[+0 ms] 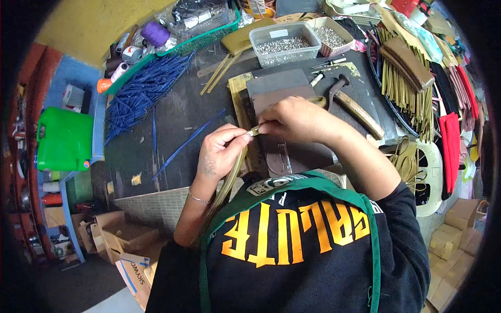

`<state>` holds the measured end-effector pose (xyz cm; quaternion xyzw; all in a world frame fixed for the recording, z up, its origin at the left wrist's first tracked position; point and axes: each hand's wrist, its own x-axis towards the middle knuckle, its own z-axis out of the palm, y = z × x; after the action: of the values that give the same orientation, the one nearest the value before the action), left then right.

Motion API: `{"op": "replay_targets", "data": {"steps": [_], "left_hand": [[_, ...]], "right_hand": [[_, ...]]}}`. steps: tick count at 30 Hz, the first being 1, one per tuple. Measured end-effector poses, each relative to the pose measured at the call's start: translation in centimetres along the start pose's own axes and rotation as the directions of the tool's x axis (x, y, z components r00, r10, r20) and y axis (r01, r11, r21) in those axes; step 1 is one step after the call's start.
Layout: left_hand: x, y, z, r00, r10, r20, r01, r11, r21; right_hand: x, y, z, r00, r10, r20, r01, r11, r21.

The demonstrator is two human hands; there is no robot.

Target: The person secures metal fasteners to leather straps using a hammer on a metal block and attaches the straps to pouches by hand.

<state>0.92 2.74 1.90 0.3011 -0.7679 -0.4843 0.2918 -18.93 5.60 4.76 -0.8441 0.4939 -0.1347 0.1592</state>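
My left hand [221,148] pinches a narrow olive-green strap [229,180] close to its end, between thumb and fingers. The rest of that strap, perhaps several layers, runs down along my left forearm toward my body. At the strap's end shows a small shiny metal piece [254,131]. My right hand [295,120] closes its fingertips on the same end, meeting the left hand's fingers. Both hands are over the near left edge of a dark work block [276,86]. Just right of my right hand lies a hammer [359,115] with a wooden handle.
Beyond the block stand a clear tub [287,60] of small metal fittings and a patterned basket [334,50]. Blue strips [146,88] pile at the left. Olive strips [399,73] fill a round tray at the right. A green jug [63,139] stands on a blue shelf.
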Motion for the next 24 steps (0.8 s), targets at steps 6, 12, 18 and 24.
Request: {"op": "replay_targets", "data": {"steps": [6, 12, 18, 24], "left_hand": [[-0.8, -0.5, 0.1, 0.975, 0.056, -0.216, -0.060, 0.998, -0.013], [-1.6, 1.0, -2.2, 1.000, -0.008, 0.007, 0.008, 1.000, 0.029], [-4.2, 2.0, -3.3, 0.804, 0.047, 0.592, -0.122, 0.989, 0.088], [-3.1, 1.8, -1.6, 0.923, -0.018, 0.384, 0.154, 0.933, -0.326]], "right_hand": [[-0.5, -4.0, 3.9, 0.833, 0.394, -0.389, -0.157, 0.842, 0.516], [-0.5, -6.0, 4.3, 0.780, 0.343, -0.524, -0.073, 0.881, 0.467], [-2.7, -8.9, 1.0, 0.958, -0.035, 0.283, 0.011, 0.996, 0.088], [-8.0, -11.3, 1.0, 0.667, -0.129, -0.734, -0.176, 0.930, -0.323]]}}
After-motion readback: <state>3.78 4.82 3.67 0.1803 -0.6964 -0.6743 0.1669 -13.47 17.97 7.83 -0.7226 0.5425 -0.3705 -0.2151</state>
